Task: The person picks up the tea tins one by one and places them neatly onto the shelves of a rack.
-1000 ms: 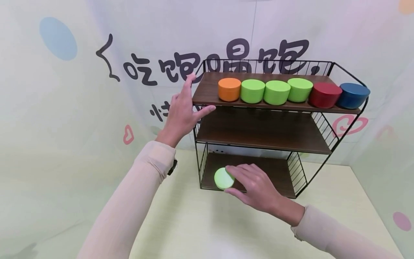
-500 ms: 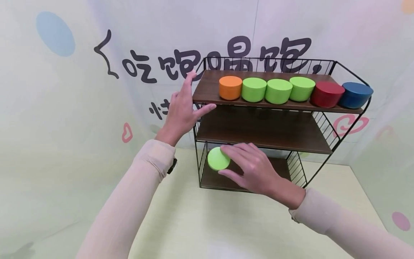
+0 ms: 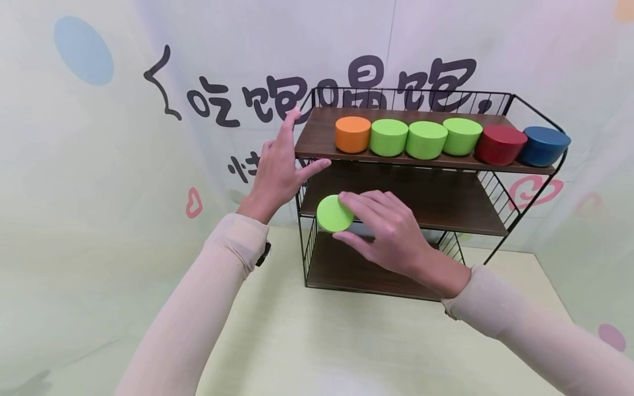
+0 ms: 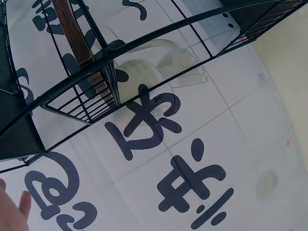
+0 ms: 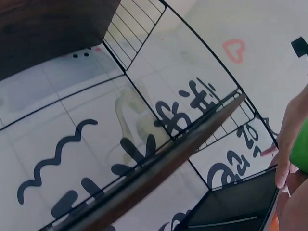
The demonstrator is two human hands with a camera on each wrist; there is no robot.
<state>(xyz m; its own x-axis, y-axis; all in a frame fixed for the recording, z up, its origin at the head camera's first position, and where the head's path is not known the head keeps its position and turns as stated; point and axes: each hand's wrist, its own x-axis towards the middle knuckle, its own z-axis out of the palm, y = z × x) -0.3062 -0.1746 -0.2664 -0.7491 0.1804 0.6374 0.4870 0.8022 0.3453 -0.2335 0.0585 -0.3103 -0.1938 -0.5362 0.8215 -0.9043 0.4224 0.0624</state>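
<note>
In the head view my right hand (image 3: 391,231) pinches a light-green round lidded tin (image 3: 333,213) between thumb and fingers. The tin is tilted, lid toward me, before the middle board's left front edge. The right wrist view catches only a slice of this green tin (image 5: 299,149) and part of the hand at its right edge. My left hand (image 3: 278,170) is at the upper left corner of the black wire shelf rack (image 3: 366,223), thumb and index finger extended, the thumb just under the top board's front edge. Its other fingers are mostly hidden.
Along the top board stand an orange tin (image 3: 353,135), several green tins (image 3: 388,137), a red tin (image 3: 500,145) and a blue tin (image 3: 544,146) near the right end. Wire side panels bound each level. A printed cloth (image 3: 119,165) hangs behind; a pale tabletop (image 3: 356,341) lies below.
My right hand has raised the green tin from the bottom board up to the level of the middle board's front edge. The left hand has kept its place.
</note>
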